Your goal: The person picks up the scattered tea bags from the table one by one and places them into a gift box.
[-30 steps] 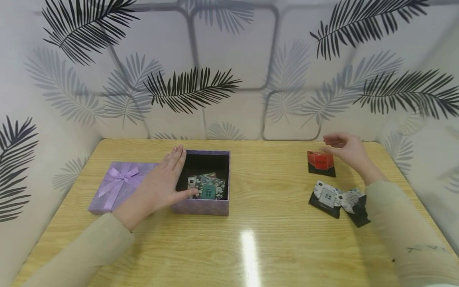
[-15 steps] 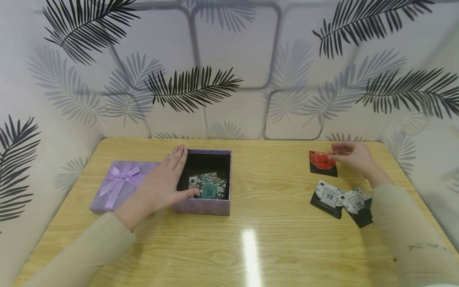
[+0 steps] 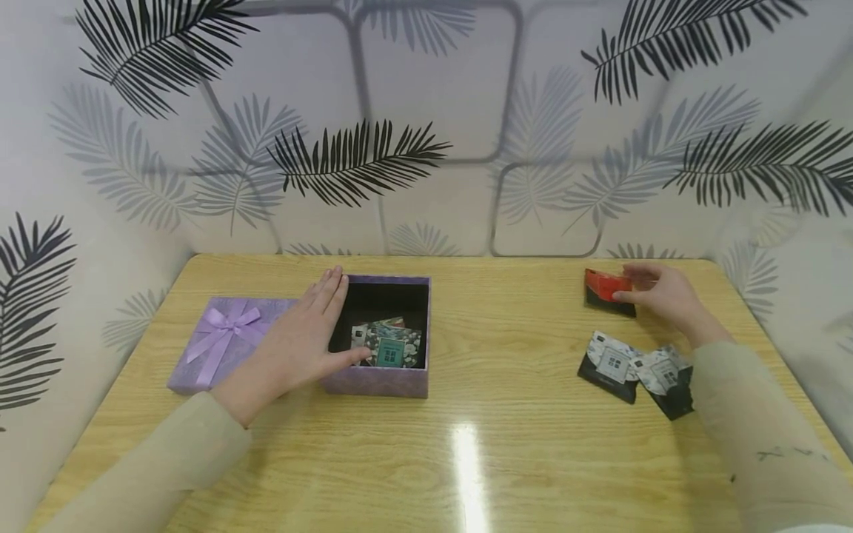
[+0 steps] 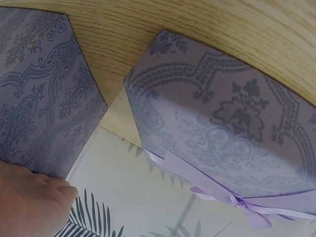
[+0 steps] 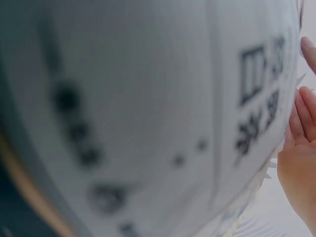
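My left hand [image 3: 293, 348] rests on the left side of an open purple box [image 3: 380, 383], fingers straight along its edge and thumb over the front rim. Inside the box lie patterned sachets, the top one [image 3: 400, 346] with a green label. At the right, my right hand [image 3: 663, 296] pinches a red and black sachet [image 3: 608, 290] by its right side; the sachet is tilted and bent. Nearer the front lie two white and black sachets, a left one [image 3: 609, 366] and a right one [image 3: 665, 377], touching each other. A white sachet [image 5: 148, 108] fills the right wrist view, blurred.
The purple lid [image 3: 220, 337] with a ribbon bow lies left of the box, partly behind my left hand. A wood-grain table [image 3: 506, 333] carries everything. A wall [image 3: 433, 200] with leaf prints stands along the table's back edge.
My right hand has come down to the red and black sachet and taken hold of it. The sachet has tilted up and shifted slightly back and right. The left hand stays on the box.
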`<state>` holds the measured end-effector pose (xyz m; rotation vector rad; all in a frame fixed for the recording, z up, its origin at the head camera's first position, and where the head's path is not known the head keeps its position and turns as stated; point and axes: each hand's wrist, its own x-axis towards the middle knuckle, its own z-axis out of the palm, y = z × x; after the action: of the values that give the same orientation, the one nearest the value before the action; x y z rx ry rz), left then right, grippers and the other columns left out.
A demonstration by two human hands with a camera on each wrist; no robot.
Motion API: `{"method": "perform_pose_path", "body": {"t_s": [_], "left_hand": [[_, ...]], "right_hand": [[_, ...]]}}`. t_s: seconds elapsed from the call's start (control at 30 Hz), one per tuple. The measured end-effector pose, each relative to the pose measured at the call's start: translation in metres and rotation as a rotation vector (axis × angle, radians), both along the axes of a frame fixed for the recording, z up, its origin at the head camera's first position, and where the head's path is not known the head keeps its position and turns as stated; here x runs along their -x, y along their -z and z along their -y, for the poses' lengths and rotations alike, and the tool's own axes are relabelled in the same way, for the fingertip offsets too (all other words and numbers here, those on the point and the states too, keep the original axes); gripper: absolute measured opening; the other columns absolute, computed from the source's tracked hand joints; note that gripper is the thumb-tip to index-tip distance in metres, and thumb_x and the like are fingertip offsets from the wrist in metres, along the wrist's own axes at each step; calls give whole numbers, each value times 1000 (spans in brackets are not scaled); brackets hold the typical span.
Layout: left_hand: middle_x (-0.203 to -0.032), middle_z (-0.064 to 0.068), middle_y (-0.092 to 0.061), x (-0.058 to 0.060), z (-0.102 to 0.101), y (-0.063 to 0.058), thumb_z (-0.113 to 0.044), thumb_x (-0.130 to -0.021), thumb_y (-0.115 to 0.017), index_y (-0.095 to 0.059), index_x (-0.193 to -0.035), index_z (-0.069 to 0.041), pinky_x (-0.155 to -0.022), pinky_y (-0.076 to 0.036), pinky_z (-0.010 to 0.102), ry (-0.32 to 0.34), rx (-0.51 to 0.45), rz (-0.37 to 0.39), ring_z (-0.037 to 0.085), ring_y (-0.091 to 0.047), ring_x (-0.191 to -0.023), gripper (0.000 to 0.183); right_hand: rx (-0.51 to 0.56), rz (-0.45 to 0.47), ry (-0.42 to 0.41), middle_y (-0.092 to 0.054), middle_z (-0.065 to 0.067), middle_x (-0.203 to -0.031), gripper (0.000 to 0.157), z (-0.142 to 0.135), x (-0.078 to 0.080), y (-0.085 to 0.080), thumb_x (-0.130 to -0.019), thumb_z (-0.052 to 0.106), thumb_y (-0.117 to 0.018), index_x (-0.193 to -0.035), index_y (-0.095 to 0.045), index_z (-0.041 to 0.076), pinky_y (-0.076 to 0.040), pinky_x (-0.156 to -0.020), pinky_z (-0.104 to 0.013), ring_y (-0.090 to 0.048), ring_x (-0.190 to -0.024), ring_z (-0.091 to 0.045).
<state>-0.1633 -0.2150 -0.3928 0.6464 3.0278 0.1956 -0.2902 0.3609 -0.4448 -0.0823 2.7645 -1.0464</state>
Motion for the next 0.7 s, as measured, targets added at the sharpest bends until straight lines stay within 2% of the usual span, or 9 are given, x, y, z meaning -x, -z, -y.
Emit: {"method": "perform_pose_path", "body": {"t_s": [0.27,0.47,0.57,0.7], "left_hand": [[-178,21,0,0,0,2,-69,-97,-61,-6,-168,4,-136,-17,52,3,-4,-9,39,-6,-167,116],[-178,22,1,0,0,1,-69,-97,-61,-6,-168,5,-136,-17,52,3,2,-8,40,-6,-167,116],[-178,22,1,-1,0,0,-68,-97,-61,-6,-168,5,-136,-17,52,2,4,-4,40,-6,-167,116],[-178,22,1,-1,-1,-1,-68,-97,-61,-6,-168,5,-136,-17,52,2,6,-5,40,-6,-167,116]], "right_hand": [[-87,-74,-32,-48,-38,-153,82,-4,5,6,-93,21,-83,-155,-41,-13,-35,-119,-70,-47,-138,-55],[-129,-71,-48,-47,-39,-152,77,-4,7,6,-93,20,-82,-151,-45,-13,-34,-119,-70,-47,-138,-55],[-139,-74,-56,-49,-40,-151,75,-4,7,4,-92,20,-82,-150,-47,-14,-35,-119,-70,-49,-136,-55],[-144,-91,-65,-56,-40,-143,69,-2,5,2,-92,18,-82,-145,-52,-14,-43,-112,-68,-58,-127,-54]]}}
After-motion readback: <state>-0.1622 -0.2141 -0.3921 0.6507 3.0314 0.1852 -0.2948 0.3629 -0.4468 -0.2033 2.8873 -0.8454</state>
